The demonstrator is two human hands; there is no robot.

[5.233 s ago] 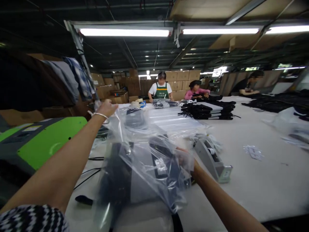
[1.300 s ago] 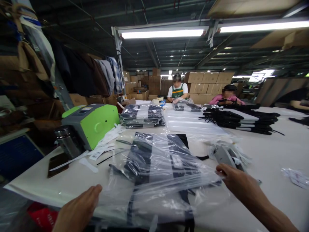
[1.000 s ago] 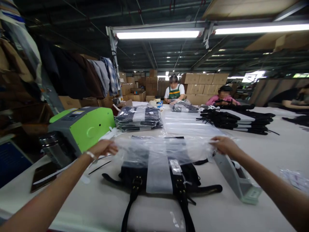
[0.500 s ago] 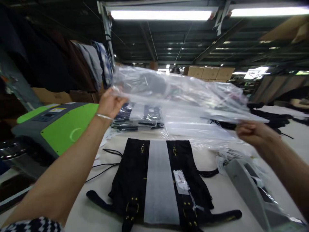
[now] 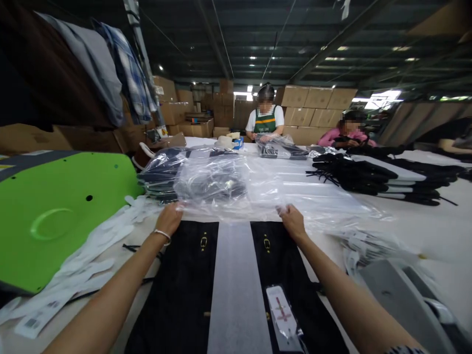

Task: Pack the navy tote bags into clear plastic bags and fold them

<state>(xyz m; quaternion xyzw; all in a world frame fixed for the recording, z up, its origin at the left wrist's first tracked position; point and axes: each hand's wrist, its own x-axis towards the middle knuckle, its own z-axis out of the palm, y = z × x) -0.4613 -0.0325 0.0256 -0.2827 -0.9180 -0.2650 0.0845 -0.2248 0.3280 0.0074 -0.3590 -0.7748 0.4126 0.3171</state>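
Note:
A folded black garment [image 5: 184, 290] with a white paper strip [image 5: 236, 285] down its middle and a hang tag [image 5: 283, 314] lies flat in front of me. At its far edge my left hand [image 5: 170, 218] and my right hand [image 5: 291, 219] each pinch the near rim of a clear plastic bag [image 5: 228, 189]. The bag lies spread beyond the garment, its mouth at the garment's top edge. A bracelet circles my left wrist.
A green machine [image 5: 55, 216] stands at the left, with white paper tags [image 5: 88, 255] beside it. A grey tape dispenser [image 5: 401, 300] sits at the right. Bagged garments [image 5: 162, 172] and black stacks [image 5: 372, 177] lie further back. Two people work at the table's far end.
The empty bag, held up in the air half a second ago, has come down to the table at the garment's far edge. Both hands have moved closer together.

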